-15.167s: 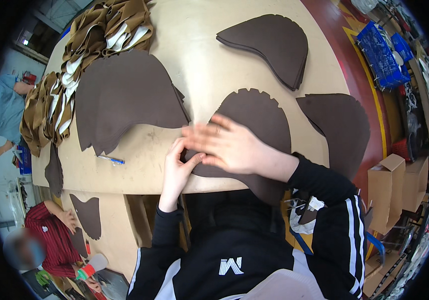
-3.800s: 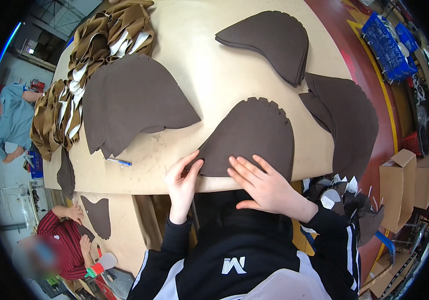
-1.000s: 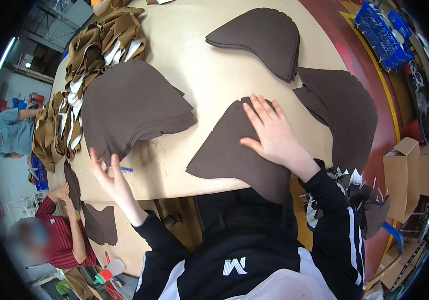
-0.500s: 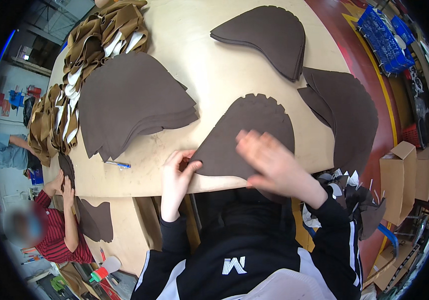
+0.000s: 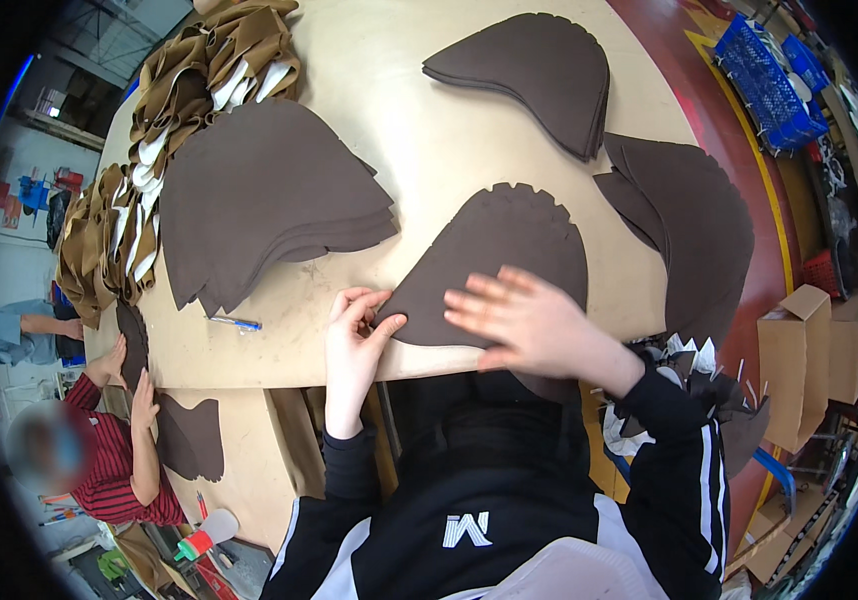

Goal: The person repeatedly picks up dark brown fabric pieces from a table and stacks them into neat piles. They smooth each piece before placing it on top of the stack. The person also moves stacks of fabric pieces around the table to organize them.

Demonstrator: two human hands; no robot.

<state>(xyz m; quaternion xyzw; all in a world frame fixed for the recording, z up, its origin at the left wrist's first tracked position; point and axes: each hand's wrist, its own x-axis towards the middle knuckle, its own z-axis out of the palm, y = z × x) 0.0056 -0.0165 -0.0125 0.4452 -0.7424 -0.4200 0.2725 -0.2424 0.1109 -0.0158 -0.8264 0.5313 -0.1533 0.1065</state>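
A dark brown panel of sheet material (image 5: 519, 232), with a row of notches along its curved far edge, lies in front of me on the pale table (image 5: 369, 90). Part of it hangs past the near edge. At its left corner, my left hand (image 5: 352, 335) pinches the material between thumb and fingers. My right hand (image 5: 544, 328) is over the near right part of the panel, flat with its fingers stretched out; it seems to lie on the surface. The panel's lower right portion is partly hidden under that hand and wrist.
Stacks of similar brown panels lie left (image 5: 269, 190), far right (image 5: 549, 75) and right (image 5: 699, 220). A blue pen (image 5: 236, 323) sits near the left stack. Tan and white pieces (image 5: 174, 110) heap at far left. A co-worker in a striped shirt (image 5: 114, 455) handles another piece.
My right hand has shifted slightly left across the panel, and its fingers have spread a little. The left hand keeps its pinch on the corner, which has moved up slightly.
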